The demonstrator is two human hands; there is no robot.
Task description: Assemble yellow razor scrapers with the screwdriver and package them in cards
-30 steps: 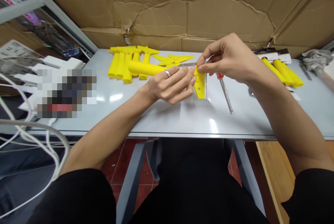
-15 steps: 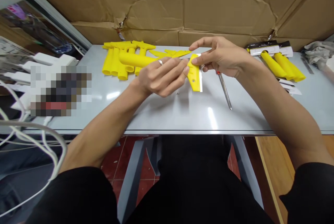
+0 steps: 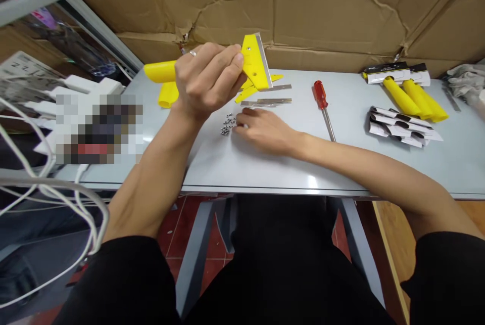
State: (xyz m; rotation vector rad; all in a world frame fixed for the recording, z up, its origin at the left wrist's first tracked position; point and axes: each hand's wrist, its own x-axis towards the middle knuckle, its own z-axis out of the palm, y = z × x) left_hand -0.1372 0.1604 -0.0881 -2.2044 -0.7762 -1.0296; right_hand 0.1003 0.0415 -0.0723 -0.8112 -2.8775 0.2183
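Note:
My left hand [image 3: 212, 80], wearing a ring, is closed around the handle of a yellow scraper [image 3: 253, 62], raised above the table. A metal blade [image 3: 264, 59] runs along its head's right edge. My right hand [image 3: 267, 130] rests low on the table with fingers curled together at a small pile of screws [image 3: 227, 125]; whatever is between the fingertips is too small to make out. Behind that hand lie loose metal blades [image 3: 275, 101] and flat yellow scraper pieces [image 3: 248, 92]. A screwdriver with a red handle [image 3: 320, 93] lies to the right.
Yellow scrapers in black-and-white sleeves [image 3: 415, 95] lie at the right, beside stacked white card sleeves [image 3: 401, 127]. White cables [image 3: 81, 203] hang at the left near a white device [image 3: 89, 87]. Cardboard [image 3: 303, 16] backs the table [image 3: 310, 166].
My right hand has left the scraper's blade and come down to the screws. My left hand has lifted the scraper up and left, turning its head.

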